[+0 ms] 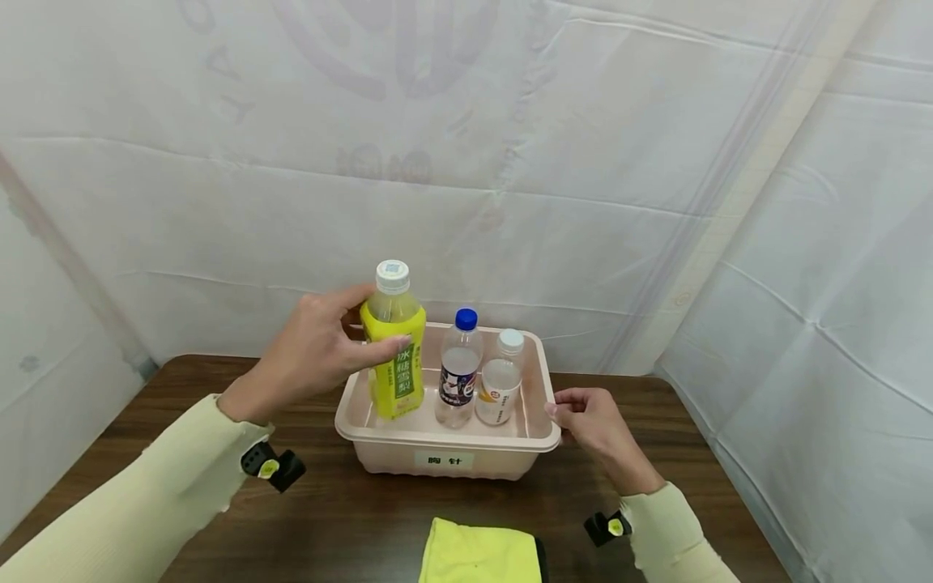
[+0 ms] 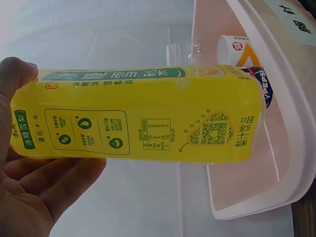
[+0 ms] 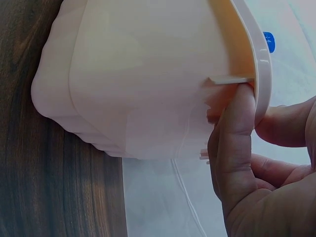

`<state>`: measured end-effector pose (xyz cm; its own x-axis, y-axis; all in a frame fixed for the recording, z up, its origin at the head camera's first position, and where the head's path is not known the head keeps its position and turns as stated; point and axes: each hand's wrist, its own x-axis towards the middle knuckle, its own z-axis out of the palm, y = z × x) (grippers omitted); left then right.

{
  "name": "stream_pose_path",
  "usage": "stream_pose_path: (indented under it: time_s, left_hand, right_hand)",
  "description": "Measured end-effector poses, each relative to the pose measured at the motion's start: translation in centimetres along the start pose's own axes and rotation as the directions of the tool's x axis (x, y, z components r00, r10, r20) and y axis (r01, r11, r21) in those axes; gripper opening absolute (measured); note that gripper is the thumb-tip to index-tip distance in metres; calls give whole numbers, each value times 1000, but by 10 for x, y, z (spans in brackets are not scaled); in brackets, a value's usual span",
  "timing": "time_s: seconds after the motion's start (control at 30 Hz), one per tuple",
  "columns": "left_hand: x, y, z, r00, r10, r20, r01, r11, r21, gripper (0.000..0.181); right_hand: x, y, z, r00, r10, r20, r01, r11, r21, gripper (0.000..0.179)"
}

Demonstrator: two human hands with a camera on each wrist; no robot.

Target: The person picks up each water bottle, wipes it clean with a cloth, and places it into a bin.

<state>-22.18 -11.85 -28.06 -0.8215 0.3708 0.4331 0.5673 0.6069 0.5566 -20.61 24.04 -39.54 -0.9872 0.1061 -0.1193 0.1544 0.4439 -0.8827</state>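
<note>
My left hand [image 1: 313, 344] grips a yellow-labelled pear drink bottle [image 1: 397, 356] with a white cap, thumb on the front and fingers behind. The bottle stands nearly upright over the left part of a pale pink plastic basin [image 1: 445, 441], its base inside the rim in the head view. My right hand [image 1: 594, 425] pinches the basin's right rim, thumb on top and fingers curled beneath, as the right wrist view shows. Inside the basin stand a clear Pepsi bottle [image 1: 459, 372] with a blue cap and a clear bottle [image 1: 500, 379] with a white cap.
A folded yellow cloth [image 1: 481, 555] with a dark edge lies at the front of the dark wooden table [image 1: 328, 510]. White sheeting [image 1: 466, 202] hangs behind the table and along both sides. A printed label [image 1: 443, 460] is on the basin's front.
</note>
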Motion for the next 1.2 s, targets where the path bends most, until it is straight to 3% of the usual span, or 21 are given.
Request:
stream_pose_path:
  time_s: [0.7, 0.87, 1.03, 1.2]
  left_hand:
    - [18, -15, 15, 997, -68, 22, 68, 998, 4, 51]
    - [26, -17, 18, 990, -122, 68, 123, 992, -11, 55]
    - [35, -24, 23, 973, -182, 139, 192, 979, -66, 56]
    - [42, -30, 28, 966, -190, 176, 207, 975, -86, 58]
  right_hand:
    - [-1, 2, -1, 1000, -26, 10, 26, 1000, -2, 25]
    - [-2, 2, -2, 999, -30, 13, 30, 1000, 9, 26]
    - [0, 3, 0, 999, -38, 15, 38, 999, 10, 25]
    - [0, 3, 0, 999, -38, 11, 38, 999, 7, 24]
